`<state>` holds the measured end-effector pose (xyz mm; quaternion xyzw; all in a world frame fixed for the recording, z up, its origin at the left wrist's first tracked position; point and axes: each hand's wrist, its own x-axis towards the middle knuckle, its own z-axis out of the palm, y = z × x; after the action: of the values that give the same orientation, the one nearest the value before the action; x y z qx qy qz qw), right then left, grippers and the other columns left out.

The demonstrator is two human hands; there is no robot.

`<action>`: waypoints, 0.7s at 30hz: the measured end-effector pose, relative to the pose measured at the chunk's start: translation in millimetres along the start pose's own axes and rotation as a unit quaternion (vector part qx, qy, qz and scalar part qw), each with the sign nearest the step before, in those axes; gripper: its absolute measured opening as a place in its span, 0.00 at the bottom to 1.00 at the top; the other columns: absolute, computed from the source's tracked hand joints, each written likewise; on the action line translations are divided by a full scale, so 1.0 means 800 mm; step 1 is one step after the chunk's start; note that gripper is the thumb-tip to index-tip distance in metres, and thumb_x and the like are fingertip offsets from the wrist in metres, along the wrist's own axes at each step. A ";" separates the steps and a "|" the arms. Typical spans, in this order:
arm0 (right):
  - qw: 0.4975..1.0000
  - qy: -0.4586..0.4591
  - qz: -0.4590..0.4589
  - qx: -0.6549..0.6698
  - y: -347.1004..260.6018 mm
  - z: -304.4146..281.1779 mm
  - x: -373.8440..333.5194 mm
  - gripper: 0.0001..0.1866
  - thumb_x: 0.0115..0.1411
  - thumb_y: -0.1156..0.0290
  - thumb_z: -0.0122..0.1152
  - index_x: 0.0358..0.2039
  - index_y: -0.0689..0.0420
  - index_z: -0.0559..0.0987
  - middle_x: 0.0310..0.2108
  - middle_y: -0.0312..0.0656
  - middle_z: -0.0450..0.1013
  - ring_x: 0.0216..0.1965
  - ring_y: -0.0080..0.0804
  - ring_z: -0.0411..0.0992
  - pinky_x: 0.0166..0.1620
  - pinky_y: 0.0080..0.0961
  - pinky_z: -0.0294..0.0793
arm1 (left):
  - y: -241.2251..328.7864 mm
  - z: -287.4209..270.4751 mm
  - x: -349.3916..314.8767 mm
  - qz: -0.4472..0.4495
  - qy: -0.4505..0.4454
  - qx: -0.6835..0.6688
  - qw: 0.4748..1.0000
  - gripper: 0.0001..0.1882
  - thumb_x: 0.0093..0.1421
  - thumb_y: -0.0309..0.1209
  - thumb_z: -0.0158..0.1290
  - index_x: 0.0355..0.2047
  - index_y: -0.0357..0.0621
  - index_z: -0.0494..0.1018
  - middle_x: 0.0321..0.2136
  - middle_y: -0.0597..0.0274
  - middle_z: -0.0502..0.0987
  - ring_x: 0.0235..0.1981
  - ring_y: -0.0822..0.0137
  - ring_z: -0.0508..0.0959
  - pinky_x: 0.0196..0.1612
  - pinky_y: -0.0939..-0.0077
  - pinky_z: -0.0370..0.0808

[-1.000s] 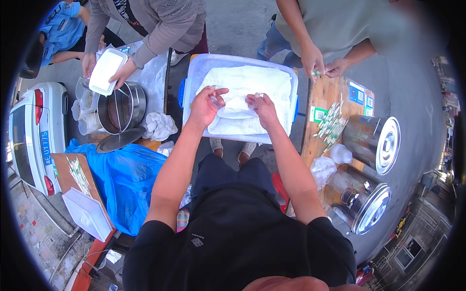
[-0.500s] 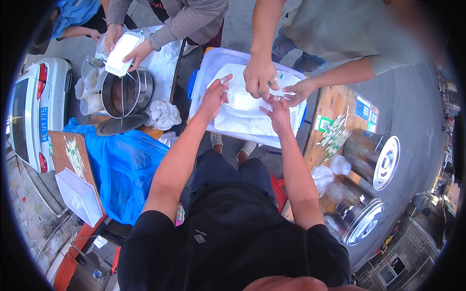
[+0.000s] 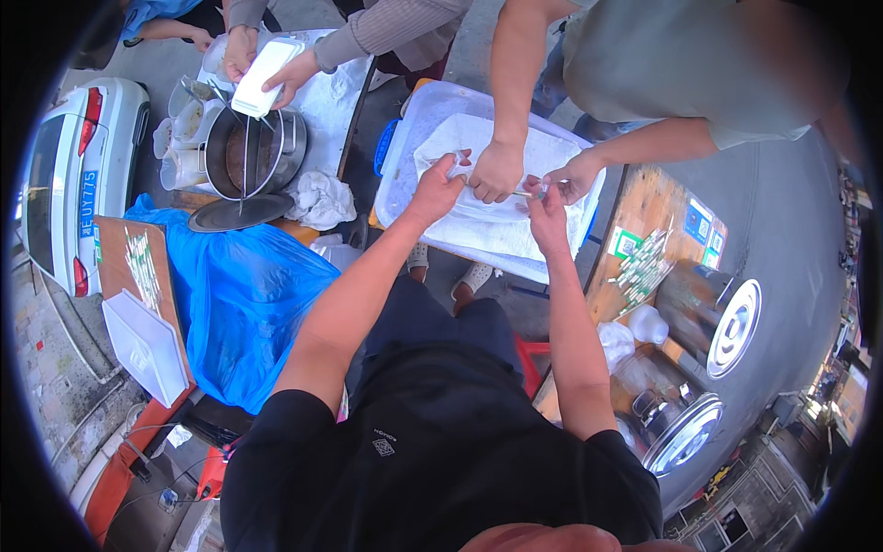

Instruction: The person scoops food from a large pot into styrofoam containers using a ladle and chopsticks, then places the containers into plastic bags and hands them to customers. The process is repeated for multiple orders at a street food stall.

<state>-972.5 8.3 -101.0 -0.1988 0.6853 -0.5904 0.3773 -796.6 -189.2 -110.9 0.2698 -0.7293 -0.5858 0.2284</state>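
Observation:
Over a shallow white plastic tub (image 3: 405, 152) lined with white cloth (image 3: 432, 141), my left hand (image 3: 436, 191) is closed with fingertips pinching clear, shiny plastic (image 3: 457, 163). My right hand (image 3: 549, 221) is also closed, its raised fingertips at clear plastic, partly covered by a co-worker's fingers. The plastic looks like a thin bag, hard to make out against the cloth. Between my hands, the co-worker's two hands (image 3: 498, 171) hold a thin pale stick (image 3: 521, 193). Their fingers are very near my right fingertips.
At the upper left, another person holds a white lidded food box (image 3: 267, 75) above a steel pot (image 3: 294, 147). A blue plastic sheet (image 3: 239, 304) covers things on my left. Right of the tub, a wooden board (image 3: 614, 219) bears wrapped sticks (image 3: 642, 271), near large metal pots (image 3: 694, 299).
The co-worker's near hand has moved lower, and a thin stick now shows between their hands. The whole view has shifted slightly. My hands stay over the tub.

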 end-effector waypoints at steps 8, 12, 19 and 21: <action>0.970 0.011 -0.069 -0.234 0.002 -0.012 0.001 0.23 0.64 0.77 0.60 0.60 0.61 0.71 0.57 0.46 0.74 0.60 0.37 0.72 0.59 0.35 0.76 | 0.007 0.032 -0.018 -0.081 -0.027 0.084 0.993 0.12 0.64 0.28 0.56 0.48 0.42 0.76 0.36 0.48 0.82 0.38 0.51 0.82 0.45 0.64 0.77; 0.947 0.031 -0.079 -0.309 -0.017 -0.013 0.000 0.25 0.58 0.77 0.63 0.57 0.61 0.73 0.51 0.50 0.77 0.58 0.44 0.73 0.62 0.39 0.70 | 0.014 0.031 -0.015 -0.043 -0.049 0.090 0.994 0.11 0.62 0.27 0.58 0.45 0.41 0.78 0.47 0.53 0.82 0.44 0.46 0.82 0.48 0.61 0.78; 0.982 0.085 0.018 -0.165 -0.065 -0.031 -0.008 0.11 0.66 0.80 0.61 0.48 0.63 0.75 0.49 0.52 0.78 0.50 0.42 0.78 0.51 0.38 0.77 | -0.008 0.057 -0.018 -0.027 -0.029 0.231 0.972 0.09 0.62 0.30 0.62 0.42 0.43 0.79 0.54 0.63 0.80 0.45 0.48 0.82 0.45 0.55 0.80; 0.988 0.105 0.008 -0.110 -0.099 -0.027 -0.024 0.07 0.68 0.80 0.61 0.46 0.63 0.76 0.48 0.50 0.78 0.48 0.37 0.78 0.50 0.34 0.78 | -0.011 0.059 -0.021 -0.041 -0.035 0.258 0.965 0.09 0.62 0.31 0.62 0.41 0.44 0.79 0.54 0.63 0.80 0.45 0.49 0.83 0.44 0.55 0.81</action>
<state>-990.2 18.3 -18.9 -0.1705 0.7837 -0.5255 0.2841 -813.5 -145.2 -129.7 0.3286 -0.8514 -0.3960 0.1013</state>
